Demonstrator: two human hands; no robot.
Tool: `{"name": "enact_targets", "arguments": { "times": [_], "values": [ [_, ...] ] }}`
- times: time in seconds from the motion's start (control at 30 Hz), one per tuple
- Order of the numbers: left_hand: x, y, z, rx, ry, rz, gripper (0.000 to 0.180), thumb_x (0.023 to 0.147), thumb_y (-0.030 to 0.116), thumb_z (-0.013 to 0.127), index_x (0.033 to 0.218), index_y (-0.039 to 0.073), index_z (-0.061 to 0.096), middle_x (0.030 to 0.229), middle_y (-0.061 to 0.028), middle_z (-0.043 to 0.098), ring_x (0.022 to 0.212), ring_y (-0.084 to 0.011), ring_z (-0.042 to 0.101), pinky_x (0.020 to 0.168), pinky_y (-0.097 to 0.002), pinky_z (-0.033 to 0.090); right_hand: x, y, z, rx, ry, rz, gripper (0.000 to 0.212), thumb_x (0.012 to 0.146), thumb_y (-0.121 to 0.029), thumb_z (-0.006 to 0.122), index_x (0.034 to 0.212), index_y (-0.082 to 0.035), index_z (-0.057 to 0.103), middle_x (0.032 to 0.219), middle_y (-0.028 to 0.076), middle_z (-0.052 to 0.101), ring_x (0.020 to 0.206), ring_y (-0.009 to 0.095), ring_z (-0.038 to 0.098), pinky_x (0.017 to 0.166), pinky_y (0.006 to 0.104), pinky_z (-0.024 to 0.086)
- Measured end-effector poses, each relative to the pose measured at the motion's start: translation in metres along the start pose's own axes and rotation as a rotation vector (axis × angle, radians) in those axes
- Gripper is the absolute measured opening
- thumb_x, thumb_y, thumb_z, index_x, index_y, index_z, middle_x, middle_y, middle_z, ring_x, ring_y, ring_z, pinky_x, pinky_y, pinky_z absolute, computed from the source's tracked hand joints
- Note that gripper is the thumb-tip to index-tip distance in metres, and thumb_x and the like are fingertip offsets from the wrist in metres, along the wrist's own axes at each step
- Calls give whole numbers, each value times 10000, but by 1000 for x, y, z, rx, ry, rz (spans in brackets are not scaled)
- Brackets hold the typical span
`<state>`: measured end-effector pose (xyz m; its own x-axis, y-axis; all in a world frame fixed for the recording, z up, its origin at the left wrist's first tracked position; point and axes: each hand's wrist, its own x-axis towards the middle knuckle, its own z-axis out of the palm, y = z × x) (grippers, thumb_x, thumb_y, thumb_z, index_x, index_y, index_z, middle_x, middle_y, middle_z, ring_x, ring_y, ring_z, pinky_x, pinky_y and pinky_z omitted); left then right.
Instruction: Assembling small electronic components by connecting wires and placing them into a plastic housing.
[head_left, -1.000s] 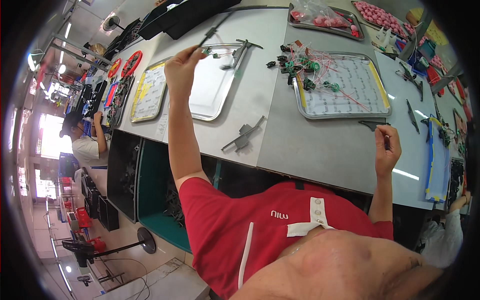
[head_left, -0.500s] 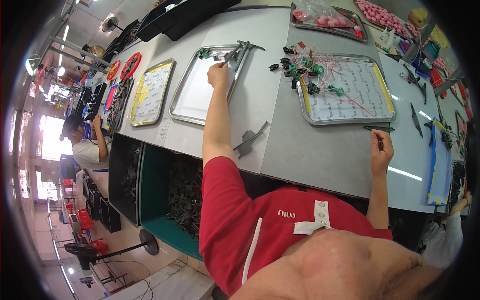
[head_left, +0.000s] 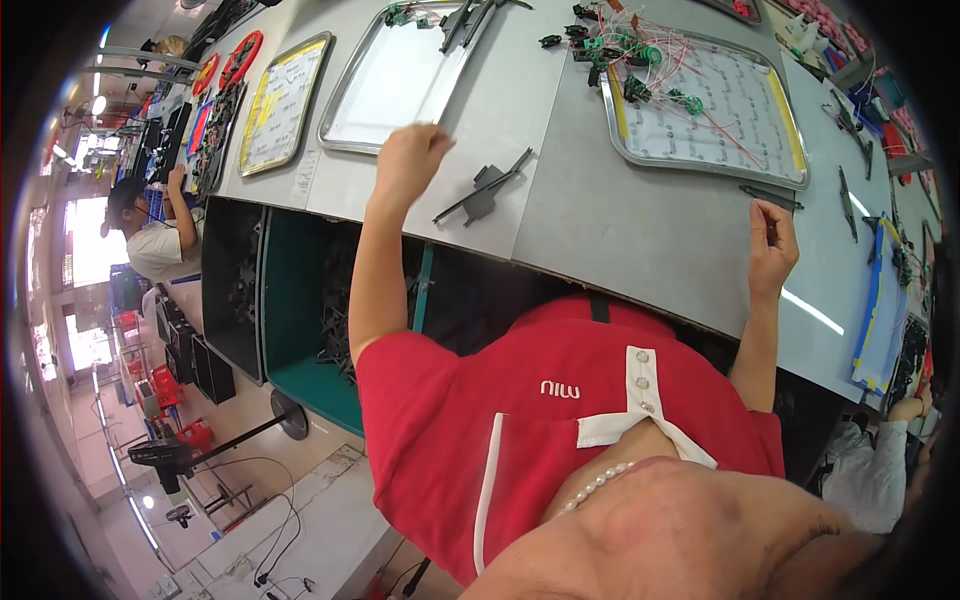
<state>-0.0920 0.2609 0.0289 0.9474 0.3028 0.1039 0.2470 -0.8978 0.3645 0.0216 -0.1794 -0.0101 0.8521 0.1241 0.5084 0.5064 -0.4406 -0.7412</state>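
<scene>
The left grip (head_left: pixel 408 165) was loosely curled, with nothing visible in it; a dark flat part (head_left: pixel 483 195) lay on the surface (head_left: pixel 590 215) just to its right, and a silver tray (head_left: pixel 385 100) ahead. Whether the half-curled right grip (head_left: pixel 773 250) held anything, I couldn't tell; a dark strip (head_left: pixel 778 197) lay just beyond its fingertips.

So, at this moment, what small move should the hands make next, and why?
Probably the left hand should move slightly right and pick up the dark flat part with a long bar. That part lies loose on the grey table beside this hand, where I see nothing held; the right hand is farther off, near another dark piece.
</scene>
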Motion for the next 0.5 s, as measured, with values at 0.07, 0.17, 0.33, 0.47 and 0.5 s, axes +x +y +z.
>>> {"name": "enact_targets", "arguments": {
  "times": [0.07,0.17,0.33,0.47,0.5],
  "values": [
    [-36,8,-2,37,-31,-69,272,762,280,670,894,42,665,797,-125,633,789,-292,605,698,-367,463,-1,0,-4,54,-1,-6,65,833,-63,641,884,-24,633,793,-7,572,639,44,474,557,175,384],
    [-75,17,13,4,57,83,384,732,279,705,1006,22,623,947,-139,616,897,-300,577,763,-374,448,-2,-2,-4,38,-23,-27,55,829,-42,633,881,-24,628,790,3,575,652,48,496,565,176,394],
    [-90,35,29,-46,-94,-6,387,702,209,736,993,-6,597,958,-140,598,912,-300,570,783,-382,447,-3,-17,-2,41,-130,44,49,817,-52,636,854,-25,618,761,6,577,640,59,515,550,188,401],
    [-87,41,25,-163,32,-11,377,682,126,747,978,-19,565,894,-135,599,787,-267,596,709,-356,469,1,-22,-9,12,-276,16,74,808,-74,638,843,-15,611,733,16,567,618,76,512,544,205,393],
    [-85,43,24,-196,94,-25,374,679,103,748,971,-23,552,867,-131,597,749,-256,599,690,-345,474,4,-25,-12,4,-323,16,80,807,-79,636,841,-12,610,724,21,562,613,80,510,544,209,389]
  ]
}}
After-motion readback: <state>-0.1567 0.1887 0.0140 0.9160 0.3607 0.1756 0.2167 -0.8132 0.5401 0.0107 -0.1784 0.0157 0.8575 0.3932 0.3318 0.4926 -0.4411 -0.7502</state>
